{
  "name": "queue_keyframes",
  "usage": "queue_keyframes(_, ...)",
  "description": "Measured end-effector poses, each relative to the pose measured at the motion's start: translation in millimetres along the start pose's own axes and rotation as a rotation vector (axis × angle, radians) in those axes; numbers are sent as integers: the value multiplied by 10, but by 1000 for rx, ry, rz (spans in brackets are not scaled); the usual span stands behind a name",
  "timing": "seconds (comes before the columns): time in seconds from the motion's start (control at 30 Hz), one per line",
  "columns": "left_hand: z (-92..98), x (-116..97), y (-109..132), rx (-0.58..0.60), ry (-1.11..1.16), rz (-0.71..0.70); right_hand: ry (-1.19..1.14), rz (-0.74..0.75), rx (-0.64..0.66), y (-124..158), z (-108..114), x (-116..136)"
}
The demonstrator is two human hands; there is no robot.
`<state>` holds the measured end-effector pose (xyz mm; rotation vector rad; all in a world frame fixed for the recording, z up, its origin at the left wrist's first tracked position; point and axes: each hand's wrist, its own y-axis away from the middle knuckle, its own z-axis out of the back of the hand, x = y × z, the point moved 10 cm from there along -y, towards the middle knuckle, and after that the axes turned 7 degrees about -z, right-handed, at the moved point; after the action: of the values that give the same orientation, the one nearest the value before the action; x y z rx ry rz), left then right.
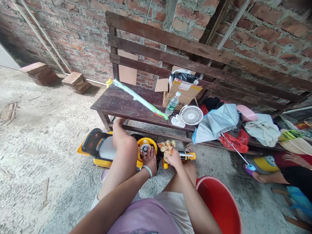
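A yellow and black ride-on toy car (98, 148) stands on the concrete floor in front of me. My left hand (149, 160), with a bead bracelet on the wrist, rests its fingers on the car's yellow steering wheel (144, 148). My right hand (173, 158) grips a crumpled yellowish cloth (166, 147) against the front of the car, beside the wheel. One of my bare legs lies across the car's seat, with the foot up on the edge of the bench.
A dark wooden bench (122, 104) stands against a brick wall, bearing a cardboard box (181, 92), water bottle (172, 104), small white fan (191, 115), long wrapped tube (140, 98) and piled clothes (220, 123). A red bucket (219, 204) stands at my right. Another person's legs (275, 169) show far right.
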<state>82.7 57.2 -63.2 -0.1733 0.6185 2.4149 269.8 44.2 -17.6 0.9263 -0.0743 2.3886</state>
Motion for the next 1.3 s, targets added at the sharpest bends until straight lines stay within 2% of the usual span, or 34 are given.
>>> queue_keyframes(0.07, -7, 39, 3, -6, 2, -3, 96, -54, 27, 12, -104, 100)
queue_keyframes(0.17, -12, 90, 7, -16, -2, -32, 186, -199, 78, -26, -125, 72)
queue_keyframes(0.23, -15, 112, 9, -18, -3, -58, 258, -201, 71, -51, -55, 62)
queue_keyframes(0.33, -18, 133, 10, -13, 1, -83, 419, -123, -6, -38, 136, -14)
queue_keyframes(0.43, -31, 145, 2, -2, 2, -89, 591, -116, -94, 2, 425, -312)
queue_keyframes(0.57, -40, 141, -11, -6, 9, -84, 670, -308, -178, -6, 892, -872)
queue_keyframes(0.63, -23, 131, -11, -18, 20, -74, 676, -358, -190, -20, 970, -958)
queue_keyframes(0.7, -2, 122, -6, -22, 23, -53, 655, -325, -156, -21, 842, -851)
queue_keyframes(0.87, 16, 107, -4, 18, -49, -2, 526, -72, 4, 178, 65, -187)
queue_keyframes(0.97, 18, 120, -7, 21, -70, 10, 497, 29, -12, 340, -120, 58)
queue_keyframes(1.1, -1, 127, 3, 38, -66, -27, 549, 91, 13, 400, -45, -3)
queue_keyframes(1.2, 1, 137, 21, 45, -58, -54, 623, 69, 33, 339, 153, -257)
queue_keyframes(1.3, 21, 142, 33, 33, -47, -74, 691, -19, 34, 243, 416, -594)
